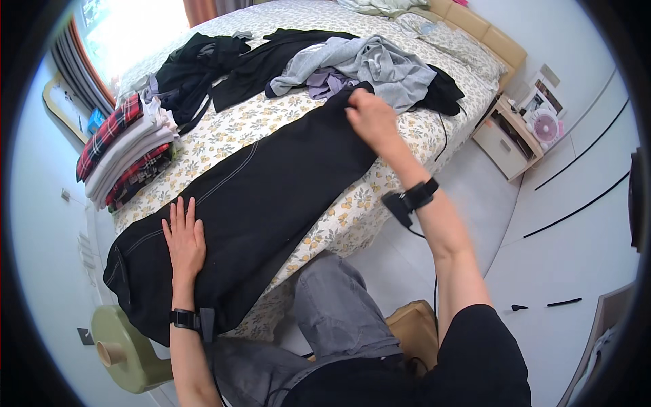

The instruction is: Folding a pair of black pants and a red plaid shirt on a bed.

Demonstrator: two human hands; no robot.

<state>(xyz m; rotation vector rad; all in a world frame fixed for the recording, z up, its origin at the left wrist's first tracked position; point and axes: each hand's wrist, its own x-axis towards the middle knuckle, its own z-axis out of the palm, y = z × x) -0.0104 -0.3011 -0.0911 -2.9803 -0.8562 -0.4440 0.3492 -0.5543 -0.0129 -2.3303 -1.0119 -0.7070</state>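
A black pair of trousers (264, 188) with pale double stitching lies lengthwise along the near side of the bed, its left end hanging over the corner. My left hand (185, 234) rests palm down on the cloth near that end, fingers apart. At the far right end, my right hand (371, 117) grips the upper corner of the black trousers between bent fingers. Just beyond that hand lie a crumpled grey garment (379, 68) and a purple garment (330, 82). Both my wrists carry black straps with small devices and cables.
A folded stack of clothes (129, 147), some red plaid, stands at the bed's left edge. More black garments (269, 61) lie loose across the floral bedsheet (239, 117). A nightstand (508, 137) with a pink fan (545, 126) is at right; a green container (132, 351) stands lower left.
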